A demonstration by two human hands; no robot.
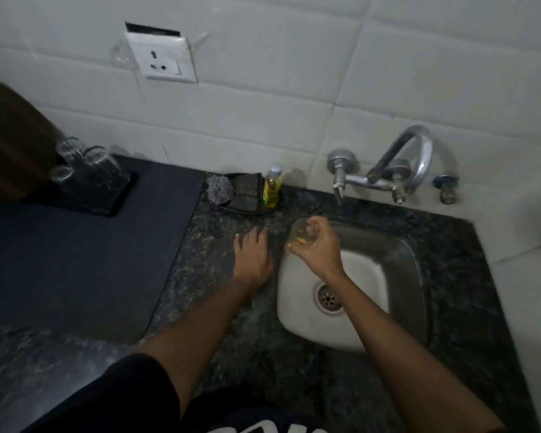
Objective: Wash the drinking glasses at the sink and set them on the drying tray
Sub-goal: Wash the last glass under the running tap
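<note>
Right hand (pixel 314 246) curled round a drinking glass (pixel 299 234), fingers and thumb wrapped about its wall, held at the back left corner of the sink (pixel 403 254), over the rim where basin meets bench (pixel 231 307). Glass tipped, mouth toward the left; yellowish tint inside, possibly soap or residue, not resolvable. Held over the basin presumably so that drips and suds fall into the drain (pixel 328 300) and not on the bench.

Left hand (pixel 253 254) laid flat on the bench just beside the sink's left edge, fingers straight and close together, gripping nothing; judged to be bracing, or on the way to the soap.

Three glasses (pixel 88 170) standing inverted on the black drying tray (pixel 119 201) at the back left of the bench, well apart from the sink; inverted presumably to drain. Held glass judged mid-wash, not yet rinsed.

Soap bottle (pixel 272 189), steel scrubber (pixel 219 190) and dark sponge pad (pixel 245 189) set along the back edge of the bench, between tray and tap, within reach of the left hand. Tap (pixel 413 164) on the wall behind the sink; no water seen running. Dark mat (pixel 75 260) covering the bench's left part.

Path from sink to tray passes over the mat; nothing standing in it. Free room on the tray limited to its front part.
</note>
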